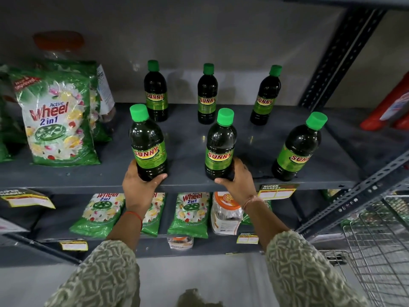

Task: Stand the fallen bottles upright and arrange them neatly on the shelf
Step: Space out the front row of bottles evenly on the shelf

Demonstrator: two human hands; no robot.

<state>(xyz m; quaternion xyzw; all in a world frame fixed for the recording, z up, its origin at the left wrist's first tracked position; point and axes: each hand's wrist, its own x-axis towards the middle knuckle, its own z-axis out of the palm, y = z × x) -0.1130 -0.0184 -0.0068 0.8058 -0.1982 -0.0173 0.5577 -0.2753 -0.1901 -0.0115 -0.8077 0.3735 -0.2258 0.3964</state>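
Several dark bottles with green caps and "Sunny" labels stand upright on the grey shelf [190, 138], in a back row and a front row. My left hand [139, 185] grips the base of the front left bottle [147, 142] at the shelf's front edge. My right hand [239, 181] wraps the base of the front middle bottle [220, 145]. The front right bottle [298, 147] stands alone, untouched. In the back row stand three bottles: left [155, 91], middle [207, 95] and right [265, 96].
Green "Wheel" detergent bags [55, 116] lean at the shelf's left. Red containers [389, 107] lie at the far right behind a slotted upright post [340, 56]. More bags and a jar [225, 211] fill the shelf below. A wire trolley [376, 244] stands at lower right.
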